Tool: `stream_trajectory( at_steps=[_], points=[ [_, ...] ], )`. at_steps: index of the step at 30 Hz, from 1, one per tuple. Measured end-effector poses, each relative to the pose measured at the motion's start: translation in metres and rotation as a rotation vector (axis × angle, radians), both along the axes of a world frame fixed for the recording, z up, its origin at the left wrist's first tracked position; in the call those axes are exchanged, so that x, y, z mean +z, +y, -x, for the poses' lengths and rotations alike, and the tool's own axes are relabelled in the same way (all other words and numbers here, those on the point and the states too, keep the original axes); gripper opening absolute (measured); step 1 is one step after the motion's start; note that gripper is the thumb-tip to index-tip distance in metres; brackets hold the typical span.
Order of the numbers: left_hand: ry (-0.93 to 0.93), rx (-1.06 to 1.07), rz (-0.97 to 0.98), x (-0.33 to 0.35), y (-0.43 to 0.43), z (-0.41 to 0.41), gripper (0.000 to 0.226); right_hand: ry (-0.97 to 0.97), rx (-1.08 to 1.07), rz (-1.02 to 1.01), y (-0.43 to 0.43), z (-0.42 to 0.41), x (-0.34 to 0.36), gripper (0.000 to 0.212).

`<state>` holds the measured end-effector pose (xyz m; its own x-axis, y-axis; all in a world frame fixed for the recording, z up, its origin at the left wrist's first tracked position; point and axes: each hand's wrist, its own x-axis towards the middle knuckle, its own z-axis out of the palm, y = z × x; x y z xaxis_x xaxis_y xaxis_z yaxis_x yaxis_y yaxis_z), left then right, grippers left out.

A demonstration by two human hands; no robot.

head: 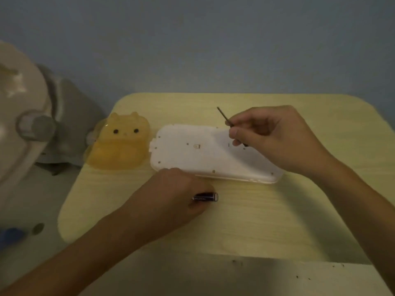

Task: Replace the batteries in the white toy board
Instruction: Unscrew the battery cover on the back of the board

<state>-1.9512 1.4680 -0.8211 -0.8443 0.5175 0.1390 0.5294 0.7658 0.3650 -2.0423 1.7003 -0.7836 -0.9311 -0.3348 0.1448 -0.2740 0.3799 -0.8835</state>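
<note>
Closest to the camera, the left hand (171, 195) is curled round a dark cylindrical battery (206, 197), held low over the pale yellow wooden table (256, 221). Beyond it, the white plastic toy board (203, 154) lies back-up at mid-table, beside a translucent orange cat-shaped case (121, 144). The right hand (275, 137) pinches a thin dark metal screwdriver (223, 116) over the board's right part, shaft slanting up and away.

The step is judged to be opening or closing the battery compartment, whose cover cannot be made out. The tip should be seated squarely in the screw and the board steadied before turning; polarity should be checked against the compartment.

Pale lettering on the battery is too blurred to be read; no brand is legible elsewhere.
</note>
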Motion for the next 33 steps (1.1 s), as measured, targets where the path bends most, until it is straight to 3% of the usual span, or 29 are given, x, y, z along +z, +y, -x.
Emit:
stream_trajectory(
  at_steps=[5, 11, 17, 24, 27, 29, 33],
  points=[
    [0.181, -0.024, 0.106, -0.016, 0.004, 0.001, 0.023, 0.066, -0.006, -0.038, 0.001, -0.002, -0.019, 0.014],
    [0.105, -0.017, -0.042, -0.017, -0.002, 0.002, 0.040, 0.031, -0.008, -0.041, 0.008, -0.015, -0.031, 0.014],
    [0.070, 0.014, -0.066, -0.021, -0.007, -0.001, 0.045, 0.089, -0.017, -0.065, 0.010, -0.015, -0.029, 0.013],
    [0.127, 0.033, -0.105, -0.015, -0.010, -0.004, 0.046, 0.148, -0.043, -0.105, 0.008, -0.010, -0.028, 0.013],
    [0.164, 0.077, -0.130, 0.007, -0.024, 0.017, 0.056, 0.146, -0.072, -0.060, 0.005, -0.006, -0.024, 0.009],
    [0.118, 0.114, -0.054, 0.030, -0.035, 0.044, 0.070, 0.175, -0.085, -0.039, 0.002, -0.002, -0.019, 0.012],
    [-0.152, 0.171, 0.318, 0.044, -0.048, 0.095, 0.113, 0.197, -0.081, -0.041, -0.009, 0.005, -0.010, 0.010]
  ],
)
